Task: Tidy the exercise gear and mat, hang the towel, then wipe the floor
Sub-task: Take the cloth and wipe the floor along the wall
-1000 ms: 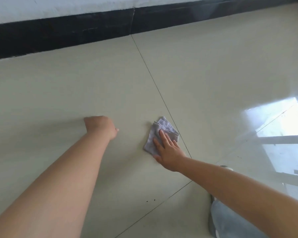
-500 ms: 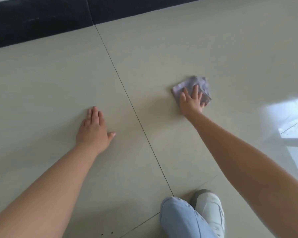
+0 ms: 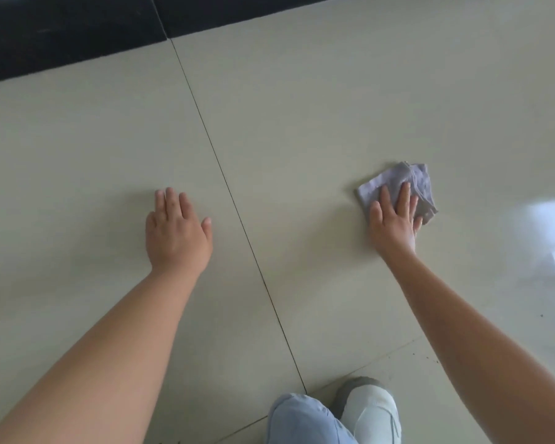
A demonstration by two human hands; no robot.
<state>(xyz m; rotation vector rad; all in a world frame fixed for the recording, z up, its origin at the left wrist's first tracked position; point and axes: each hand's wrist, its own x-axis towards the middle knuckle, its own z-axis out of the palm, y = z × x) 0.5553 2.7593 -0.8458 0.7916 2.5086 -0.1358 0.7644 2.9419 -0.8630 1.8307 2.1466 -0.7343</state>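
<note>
A small grey-purple cloth point(image 3: 412, 179) lies folded on the pale tiled floor point(image 3: 302, 123), right of a dark grout line. My right hand point(image 3: 394, 219) presses flat on the cloth's near part, fingers straight and spread. My left hand point(image 3: 175, 233) rests flat on the bare floor left of the grout line, fingers straight, holding nothing. The two hands are well apart, one on each tile.
A black skirting band point(image 3: 77, 33) runs along the far edge of the floor. My knee in light jeans point(image 3: 302, 421) and a white shoe point(image 3: 372, 408) sit at the bottom. Bright window glare point(image 3: 548, 225) lies on the floor at right. Small dark specks point(image 3: 414, 354) dot the near tile.
My right hand has slid the cloth from beside the grout line to the right, onto the other tile. My left hand went from curled to flat on the floor.
</note>
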